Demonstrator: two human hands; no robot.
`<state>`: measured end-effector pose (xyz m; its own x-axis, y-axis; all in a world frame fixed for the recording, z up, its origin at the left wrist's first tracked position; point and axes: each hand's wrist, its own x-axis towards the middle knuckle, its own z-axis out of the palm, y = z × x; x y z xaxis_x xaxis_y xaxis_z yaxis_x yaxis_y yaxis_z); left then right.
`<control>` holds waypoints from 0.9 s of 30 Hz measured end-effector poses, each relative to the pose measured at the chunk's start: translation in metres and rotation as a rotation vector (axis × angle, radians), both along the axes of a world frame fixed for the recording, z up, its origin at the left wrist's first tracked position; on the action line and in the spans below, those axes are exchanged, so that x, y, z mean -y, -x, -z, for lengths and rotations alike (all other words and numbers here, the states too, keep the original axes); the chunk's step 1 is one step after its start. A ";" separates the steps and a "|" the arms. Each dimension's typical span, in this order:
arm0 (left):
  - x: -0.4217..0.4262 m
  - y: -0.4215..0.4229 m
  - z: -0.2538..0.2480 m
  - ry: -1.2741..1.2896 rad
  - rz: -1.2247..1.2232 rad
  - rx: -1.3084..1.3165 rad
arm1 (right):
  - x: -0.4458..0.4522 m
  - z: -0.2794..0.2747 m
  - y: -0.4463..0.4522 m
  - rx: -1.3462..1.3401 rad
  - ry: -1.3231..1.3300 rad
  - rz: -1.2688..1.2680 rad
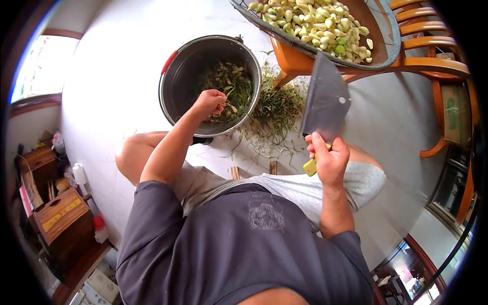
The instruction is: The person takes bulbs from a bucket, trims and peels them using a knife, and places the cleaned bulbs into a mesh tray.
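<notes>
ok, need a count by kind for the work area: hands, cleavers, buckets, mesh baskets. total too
Hands: 2 (left hand, right hand)
Cleaver: 1
Bucket: 1
Mesh basket: 1
Total: 5

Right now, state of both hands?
Left hand: fingers curled closed over the bucket; can't tell whether anything is in them.
Right hand: closed on the cleaver's handle, blade pointing away from the body.
</notes>
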<state>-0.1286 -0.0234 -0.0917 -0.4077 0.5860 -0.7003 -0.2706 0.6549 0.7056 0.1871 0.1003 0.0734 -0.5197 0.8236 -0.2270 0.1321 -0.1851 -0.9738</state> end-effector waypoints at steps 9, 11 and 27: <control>0.000 -0.069 -0.096 -0.552 -0.170 0.608 | 0.009 0.011 0.008 0.157 -0.726 -0.253; 0.000 -0.087 -0.102 -0.578 -0.136 0.648 | 0.009 0.017 0.007 0.182 -0.827 -0.296; -0.012 -0.123 -0.109 -0.649 -0.131 0.503 | 0.010 0.026 -0.003 0.319 -1.039 -0.355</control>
<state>-0.0054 -0.0112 0.0171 -0.2294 0.9058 -0.3562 -0.7002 0.1006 0.7068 0.1899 0.0898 0.0473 -0.8015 0.5085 0.3146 0.2848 0.7872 -0.5469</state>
